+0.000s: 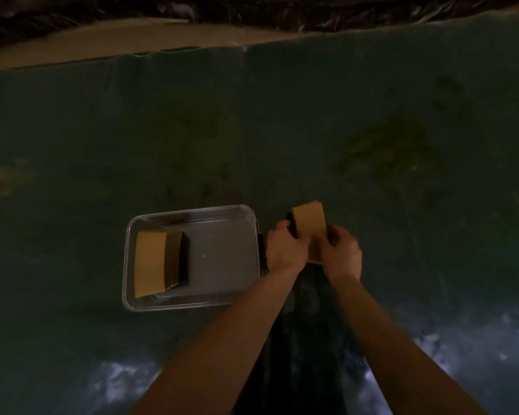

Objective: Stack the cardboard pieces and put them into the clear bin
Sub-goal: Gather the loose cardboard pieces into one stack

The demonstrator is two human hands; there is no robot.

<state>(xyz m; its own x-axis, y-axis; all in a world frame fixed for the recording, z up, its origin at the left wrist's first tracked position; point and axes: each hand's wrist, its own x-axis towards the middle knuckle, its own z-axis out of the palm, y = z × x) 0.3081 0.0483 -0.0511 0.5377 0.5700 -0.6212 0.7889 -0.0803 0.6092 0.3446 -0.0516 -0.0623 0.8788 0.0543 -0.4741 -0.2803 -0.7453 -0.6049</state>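
Note:
A stack of brown cardboard pieces (309, 223) is held just right of the clear bin (192, 215), above the dark green surface. My left hand (285, 250) grips the stack's left side and my right hand (340, 253) grips its right and near side. Inside the bin, against its left wall, lies another stack of curved brown cardboard pieces (155, 263). The right half of the bin floor is bare. The scene is dim.
The dark green surface (252, 130) stretches far ahead and to both sides. A tan strip (102, 43) runs along its far edge, with dark clutter behind it. Pale glare patches show near the bottom corners.

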